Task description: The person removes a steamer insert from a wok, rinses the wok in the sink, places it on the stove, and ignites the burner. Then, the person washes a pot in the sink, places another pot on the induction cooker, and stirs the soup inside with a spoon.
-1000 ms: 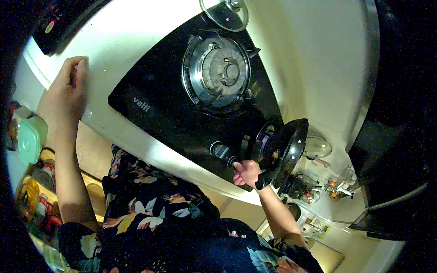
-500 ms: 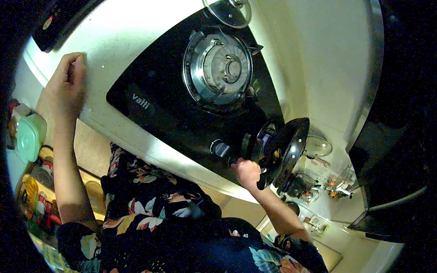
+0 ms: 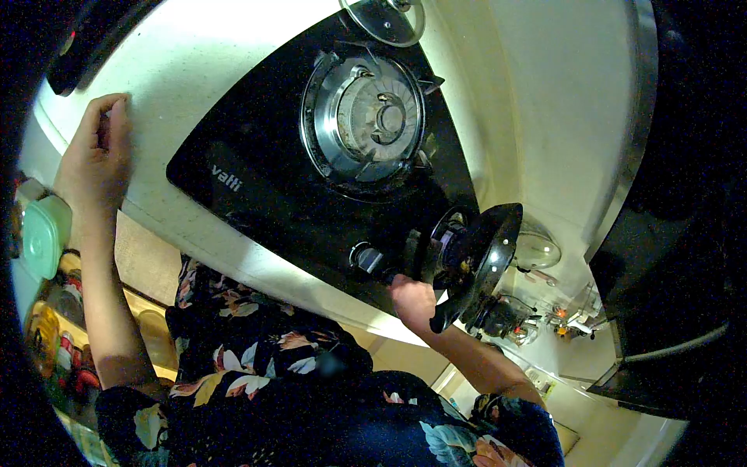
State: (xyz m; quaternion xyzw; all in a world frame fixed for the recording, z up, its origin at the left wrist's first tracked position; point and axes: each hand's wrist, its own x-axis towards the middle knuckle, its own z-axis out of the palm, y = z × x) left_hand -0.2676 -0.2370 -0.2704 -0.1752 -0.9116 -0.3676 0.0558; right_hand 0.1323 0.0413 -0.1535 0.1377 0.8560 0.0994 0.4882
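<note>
A black stove (image 3: 264,171) has a silver burner (image 3: 362,121) on its left part and a black pan (image 3: 486,257) over its right part. Two knobs sit along the front edge; the left knob (image 3: 366,259) is uncovered. My right hand (image 3: 412,302) is closed on the other knob, which its fingers mostly hide, beside the pan's handle (image 3: 443,315). Over the pale counter's front edge, my left hand (image 3: 97,152) is curled closed, and nothing shows in it.
A glass lid (image 3: 385,22) lies at the stove's far corner. Another glass lid (image 3: 537,245) is beyond the pan. A green-lidded container (image 3: 45,233) and bottles (image 3: 68,354) are at the lower left. A dark appliance (image 3: 93,47) stands at the upper left.
The view has shifted, so the stove sits slightly further left. My right hand has turned at the knob, its wrist now lower and its fingers more hidden. My left hand remains curled.
</note>
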